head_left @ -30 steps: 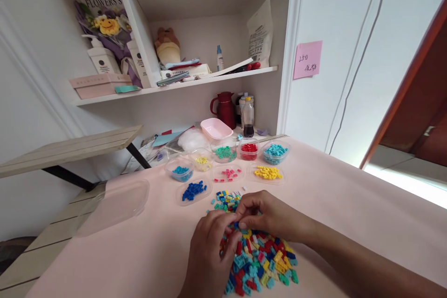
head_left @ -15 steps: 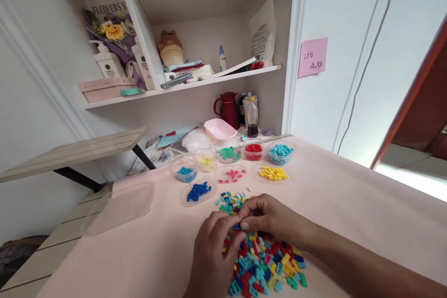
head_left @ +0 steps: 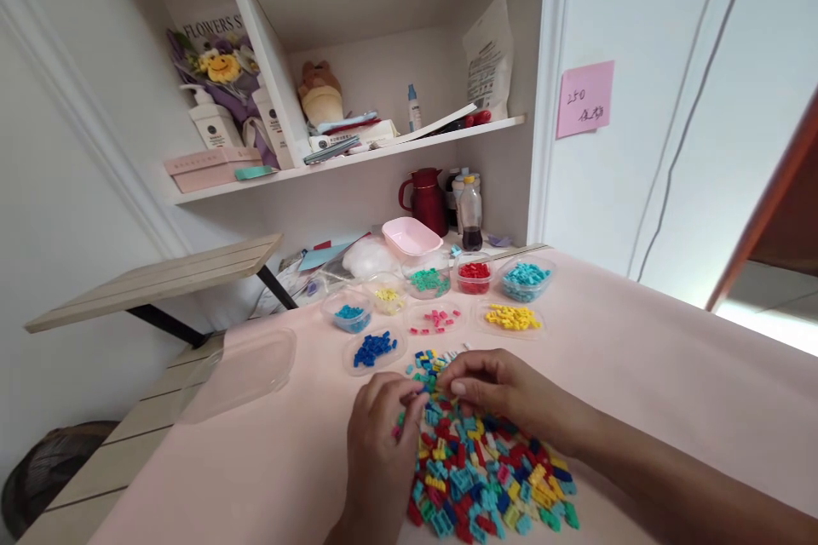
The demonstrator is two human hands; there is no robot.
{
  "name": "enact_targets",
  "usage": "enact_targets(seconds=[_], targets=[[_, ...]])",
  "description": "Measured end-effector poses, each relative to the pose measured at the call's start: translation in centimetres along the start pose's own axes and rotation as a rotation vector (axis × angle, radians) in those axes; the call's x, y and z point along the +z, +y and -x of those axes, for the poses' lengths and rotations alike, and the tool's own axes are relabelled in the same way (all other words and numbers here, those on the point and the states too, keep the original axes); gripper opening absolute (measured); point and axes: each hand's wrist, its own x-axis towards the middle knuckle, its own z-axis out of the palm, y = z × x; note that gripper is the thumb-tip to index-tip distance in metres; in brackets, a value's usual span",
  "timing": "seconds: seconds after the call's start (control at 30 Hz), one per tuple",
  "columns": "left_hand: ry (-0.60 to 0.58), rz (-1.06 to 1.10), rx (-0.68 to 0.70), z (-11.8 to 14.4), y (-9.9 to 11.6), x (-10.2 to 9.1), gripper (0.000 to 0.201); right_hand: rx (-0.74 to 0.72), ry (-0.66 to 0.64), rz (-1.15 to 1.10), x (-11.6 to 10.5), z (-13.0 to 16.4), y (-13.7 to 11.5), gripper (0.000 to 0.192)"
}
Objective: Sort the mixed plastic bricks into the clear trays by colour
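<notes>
A heap of small mixed-colour bricks (head_left: 486, 477) lies on the pink table (head_left: 652, 375) close to me. My left hand (head_left: 380, 434) and my right hand (head_left: 504, 392) meet over the heap's far edge, fingertips pinched together on small bricks there; which piece each holds is hidden by the fingers. Beyond them stand clear tubs and lids with sorted bricks: dark blue (head_left: 374, 349), pink (head_left: 435, 319), yellow (head_left: 512, 317), light blue (head_left: 351, 313), pale yellow (head_left: 387, 295), green (head_left: 429, 279), red (head_left: 474, 271) and cyan (head_left: 526, 276).
A large clear lid (head_left: 239, 370) lies at the table's left edge. Behind the tubs are a pink tray (head_left: 411, 236), a red jug (head_left: 427, 197) and bottles (head_left: 471, 213). A shelf (head_left: 358, 157) carries boxes and bottles. A wooden board (head_left: 159, 277) juts out at left.
The view has shifted so the scene sits further right and the heap shows more fully. Both hands stay pinched together at the heap's far edge, the left hand drawn slightly left.
</notes>
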Motion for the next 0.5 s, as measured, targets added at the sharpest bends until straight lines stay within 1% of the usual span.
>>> enact_targets(seconds=[0.13,0.2,0.27,0.5], targets=[[0.253,-0.090,-0.161,-1.2,-1.8,-1.2,0.009,-0.001,0.093,0.020,-1.0,-0.3,-0.3,0.038],[0.334,-0.084,-0.234,-1.5,-2.7,-1.4,0.010,0.003,0.119,0.020,-1.4,-0.5,-0.1,0.041],[0.375,-0.057,-0.303,-1.5,-3.6,-1.3,0.009,0.015,0.124,0.029,-1.8,-0.6,0.3,0.043],[0.419,0.008,-0.493,-1.0,-5.9,-0.7,0.016,0.019,0.110,0.102,-1.9,-0.9,1.0,0.043]])
